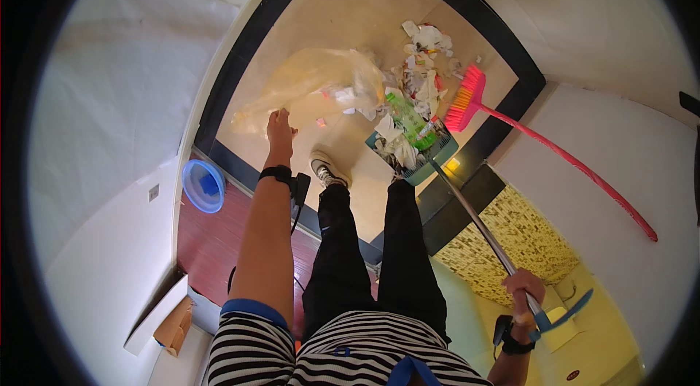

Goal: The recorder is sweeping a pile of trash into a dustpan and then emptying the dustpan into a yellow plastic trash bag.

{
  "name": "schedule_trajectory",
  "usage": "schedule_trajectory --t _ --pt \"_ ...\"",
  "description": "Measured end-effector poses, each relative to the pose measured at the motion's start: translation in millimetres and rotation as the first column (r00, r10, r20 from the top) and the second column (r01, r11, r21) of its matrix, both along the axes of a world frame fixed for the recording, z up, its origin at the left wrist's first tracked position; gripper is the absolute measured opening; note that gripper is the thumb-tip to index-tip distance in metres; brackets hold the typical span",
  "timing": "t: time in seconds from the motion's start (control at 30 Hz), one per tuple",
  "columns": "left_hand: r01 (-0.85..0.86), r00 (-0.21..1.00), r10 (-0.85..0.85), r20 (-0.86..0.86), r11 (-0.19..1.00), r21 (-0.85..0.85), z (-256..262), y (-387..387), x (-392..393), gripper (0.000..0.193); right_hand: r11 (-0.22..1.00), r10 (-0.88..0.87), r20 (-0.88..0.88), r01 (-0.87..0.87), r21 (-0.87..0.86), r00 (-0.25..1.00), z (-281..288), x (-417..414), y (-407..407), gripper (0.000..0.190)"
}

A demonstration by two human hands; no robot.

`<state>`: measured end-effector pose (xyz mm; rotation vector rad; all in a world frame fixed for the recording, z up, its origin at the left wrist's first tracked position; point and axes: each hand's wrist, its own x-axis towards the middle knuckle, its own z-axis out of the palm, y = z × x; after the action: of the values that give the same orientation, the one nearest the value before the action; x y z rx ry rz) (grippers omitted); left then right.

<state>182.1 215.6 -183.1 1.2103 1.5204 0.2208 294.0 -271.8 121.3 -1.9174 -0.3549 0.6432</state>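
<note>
My left hand (280, 131) is closed on the edge of a thin, translucent yellow plastic bag (311, 77), which billows over the tiled floor. My right hand (524, 285) grips the metal handle (481, 224) of a long-handled dustpan (444, 155), near its blue hooked end. In the green pan lie crumpled tissues (402, 150) and a green plastic bottle (407, 117) that sticks out over the front lip. Beyond the pan, a heap of litter (424, 77), mostly torn paper and tissue, spreads across the floor.
A pink broom (469, 98) stands right of the litter, its red handle slanting along the white wall. A blue plastic basin (203, 186) sits on the reddish wooden floor at left. Dark border tiles (229, 68) edge the floor. A cardboard piece (175, 326) is at lower left.
</note>
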Motion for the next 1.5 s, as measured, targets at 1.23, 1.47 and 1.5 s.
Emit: schedule_trajectory --t 1.23,1.47,1.5 --pt "0.622 0.760 -0.639 0.119 0.769 0.147 24 10 17 0.034 0.765 0.627 0.066 -0.630 0.134 0.776 71 72 87 0.005" --pt "0.918 0.337 -0.929 -0.154 0.288 0.271 54 4 -34 0.031 0.833 0.548 -0.017 -0.543 0.108 0.836 42 77 100 0.008" --pt "0.931 0.313 -0.929 -0.197 0.259 0.256 57 4 -40 0.030 0.831 0.550 -0.018 -0.545 0.109 0.835 39 75 100 0.008"
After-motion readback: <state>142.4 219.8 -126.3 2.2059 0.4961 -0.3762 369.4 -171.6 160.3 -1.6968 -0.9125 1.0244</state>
